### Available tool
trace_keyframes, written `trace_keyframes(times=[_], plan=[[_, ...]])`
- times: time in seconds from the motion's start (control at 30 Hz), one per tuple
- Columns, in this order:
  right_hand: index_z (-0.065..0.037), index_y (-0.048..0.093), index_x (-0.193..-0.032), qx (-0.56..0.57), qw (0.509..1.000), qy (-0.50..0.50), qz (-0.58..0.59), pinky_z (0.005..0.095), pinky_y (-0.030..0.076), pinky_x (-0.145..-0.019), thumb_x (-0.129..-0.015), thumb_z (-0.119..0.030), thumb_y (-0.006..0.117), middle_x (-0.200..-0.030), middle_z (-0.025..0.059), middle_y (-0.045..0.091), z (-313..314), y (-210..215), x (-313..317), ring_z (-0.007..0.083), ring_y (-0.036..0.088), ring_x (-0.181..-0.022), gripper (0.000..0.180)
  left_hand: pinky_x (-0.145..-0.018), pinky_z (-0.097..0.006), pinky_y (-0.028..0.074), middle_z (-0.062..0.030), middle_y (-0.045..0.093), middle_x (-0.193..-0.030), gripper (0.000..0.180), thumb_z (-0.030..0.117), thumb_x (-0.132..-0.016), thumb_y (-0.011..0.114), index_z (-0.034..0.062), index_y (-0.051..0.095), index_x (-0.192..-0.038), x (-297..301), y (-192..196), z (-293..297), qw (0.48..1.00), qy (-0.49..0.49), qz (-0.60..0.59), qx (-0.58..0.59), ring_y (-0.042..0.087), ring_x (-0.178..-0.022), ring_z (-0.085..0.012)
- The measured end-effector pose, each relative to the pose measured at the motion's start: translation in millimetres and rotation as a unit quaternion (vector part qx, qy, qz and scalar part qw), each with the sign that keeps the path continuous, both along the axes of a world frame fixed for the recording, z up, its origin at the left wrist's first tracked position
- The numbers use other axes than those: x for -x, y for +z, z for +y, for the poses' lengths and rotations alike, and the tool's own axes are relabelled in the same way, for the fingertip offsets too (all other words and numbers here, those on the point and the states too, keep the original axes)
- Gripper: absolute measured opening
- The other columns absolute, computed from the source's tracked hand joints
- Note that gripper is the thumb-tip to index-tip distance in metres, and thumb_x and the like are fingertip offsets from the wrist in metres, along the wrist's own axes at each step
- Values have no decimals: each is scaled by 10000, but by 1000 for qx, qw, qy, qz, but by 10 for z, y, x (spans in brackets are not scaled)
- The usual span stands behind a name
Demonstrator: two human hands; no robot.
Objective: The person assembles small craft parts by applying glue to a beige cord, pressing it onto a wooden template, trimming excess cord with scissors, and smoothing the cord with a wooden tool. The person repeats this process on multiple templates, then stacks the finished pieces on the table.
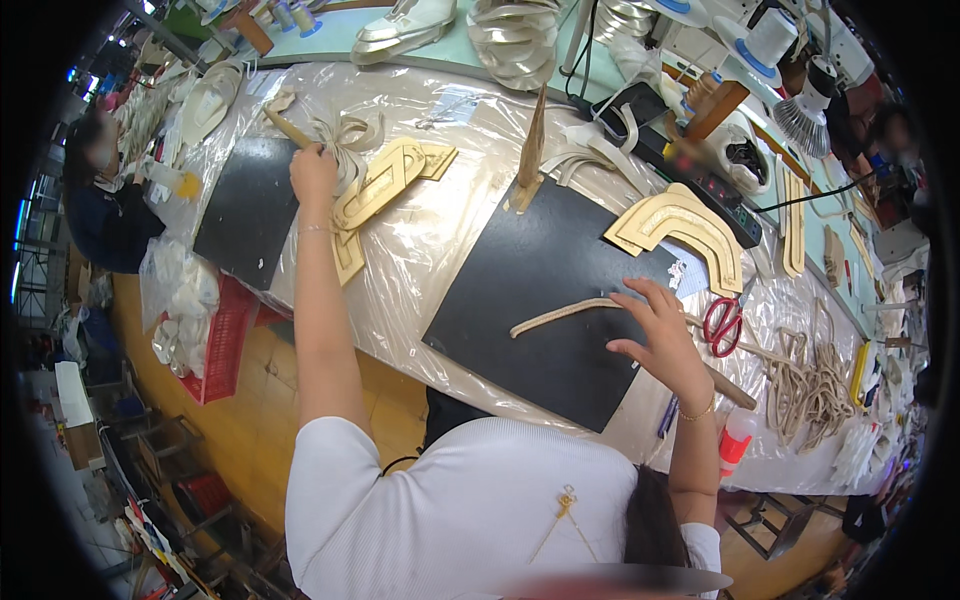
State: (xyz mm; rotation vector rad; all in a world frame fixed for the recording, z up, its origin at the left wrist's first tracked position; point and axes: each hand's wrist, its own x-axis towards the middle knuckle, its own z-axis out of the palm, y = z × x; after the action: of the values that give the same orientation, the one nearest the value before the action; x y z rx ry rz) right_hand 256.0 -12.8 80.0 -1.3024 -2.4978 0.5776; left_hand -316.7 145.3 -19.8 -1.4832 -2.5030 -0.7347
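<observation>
The left hand is extended far out along the counter and is closed on a bundle of cream straps, gripping it at the near end. The bundle lies at the far left of the counter, beside a small black mat and touching a stack of gold pattern pieces. Its loops fan away from the hand toward the upper right.

The right hand is spread, fingers apart, hovering over the right edge of a large black mat; it pinches nothing. Just left of it a single cream strap lies on the mat, its long axis running left to right with a slight upward rise toward the right end, which points at the fingers.

The counter is covered in clear plastic sheeting. Curved gold pieces sit at the mat's far right corner; red-handled scissors lie just right of the hand, and a heap of cream cords further right. A lamp and a power strip stand behind.

The floor is yellow-brown. A red plastic basket below the counter's left edge has clear bags of pale parts lying against it. Another person sits at the far left.
</observation>
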Motion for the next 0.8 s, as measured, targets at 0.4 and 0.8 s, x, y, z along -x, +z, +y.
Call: trace_keyframes(times=[0.4,0.8], plan=[[-91,647,-1256,35,997,26,68,429,430,-1048,-849,-201,759,-1331,122,589,154,108,465,332,550,-1232,436,-439,-336,441,-76,591,-714,312,245,-801,811,-23,650,-795,402,-226,524,892,81,-444,34,540,-508,-190],[-74,675,-1188,5,991,92,101,432,441,-1017,-873,-216,737,-1275,114,624,231,119,805,306,576,-1184,351,-615,-334,507,-145,668,-768,297,236,-896,720,-51,654,-928,391,-232,751,907,15,-421,-20,669,-719,-218]])
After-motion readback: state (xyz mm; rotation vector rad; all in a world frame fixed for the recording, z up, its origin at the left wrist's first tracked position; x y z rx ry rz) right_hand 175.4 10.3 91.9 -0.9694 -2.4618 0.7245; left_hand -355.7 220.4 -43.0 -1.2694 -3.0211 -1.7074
